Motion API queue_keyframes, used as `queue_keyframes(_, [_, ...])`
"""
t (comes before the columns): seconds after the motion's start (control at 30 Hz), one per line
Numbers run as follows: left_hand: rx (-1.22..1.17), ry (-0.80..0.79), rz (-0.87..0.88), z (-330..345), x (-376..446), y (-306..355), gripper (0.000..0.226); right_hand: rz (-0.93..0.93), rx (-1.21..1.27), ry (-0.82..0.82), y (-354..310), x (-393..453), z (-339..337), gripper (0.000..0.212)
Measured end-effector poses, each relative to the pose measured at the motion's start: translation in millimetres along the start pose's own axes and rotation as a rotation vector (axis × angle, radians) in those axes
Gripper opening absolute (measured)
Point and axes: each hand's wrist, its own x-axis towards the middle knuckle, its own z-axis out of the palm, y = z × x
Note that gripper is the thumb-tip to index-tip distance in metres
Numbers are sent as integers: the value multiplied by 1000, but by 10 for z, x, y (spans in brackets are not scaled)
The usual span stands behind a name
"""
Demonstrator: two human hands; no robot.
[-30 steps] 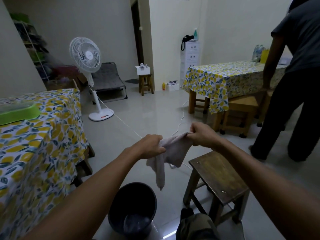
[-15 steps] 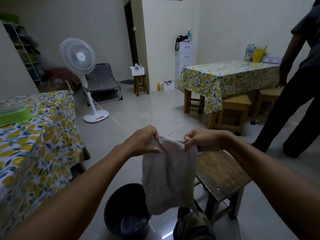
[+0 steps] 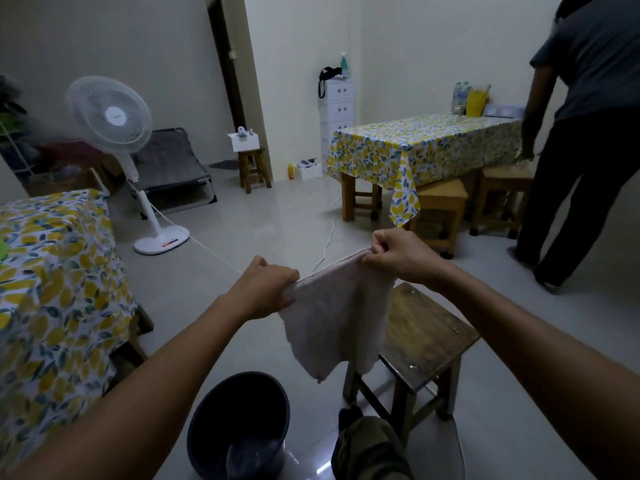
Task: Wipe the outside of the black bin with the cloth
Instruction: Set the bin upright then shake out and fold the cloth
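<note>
I hold a pale pinkish cloth (image 3: 337,317) spread in the air in front of me. My left hand (image 3: 266,287) grips its left top corner and my right hand (image 3: 394,251) pinches its right top corner, slightly higher. The cloth hangs down loose between them. Below it, on the floor at the bottom of the view, stands the round black bin (image 3: 239,426), open at the top with something pale inside. Neither hand touches the bin.
A dark wooden stool (image 3: 426,337) stands just right of the bin. A table with a lemon-print cloth (image 3: 52,289) is on my left, another (image 3: 422,143) at the back right. A person (image 3: 585,140) stands at the right. A white fan (image 3: 114,123) and its cord cross the floor.
The cloth went from bunched between my hands to spread open; now my hands are further apart, the right one raised, and the cloth hangs tilted and shorter.
</note>
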Motion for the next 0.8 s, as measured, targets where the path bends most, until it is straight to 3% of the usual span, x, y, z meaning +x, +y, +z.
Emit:
queue_keyframes(0.1, [13, -8, -6, 119, 70, 18, 21, 51, -91, 126, 217, -74, -145, 33])
queue_keyframes(0.37, [-68, -21, -56, 114, 489, 29, 8, 154, -183, 144, 752, -430, -352, 42])
queue_keyframes(0.57, [-13, 40, -66, 46, 897, 118, 6, 223, -166, 22, 870, -729, -393, 30])
queue_keyframes(0.7, [13, -56, 18, 72, 1070, -41, 8, 208, -81, -83, 817, -768, -304, 24])
queue_keyframes(0.8, [-136, -144, 55, 140, 1219, -192, 13, 214, -37, -82, 927, -691, -238, 23])
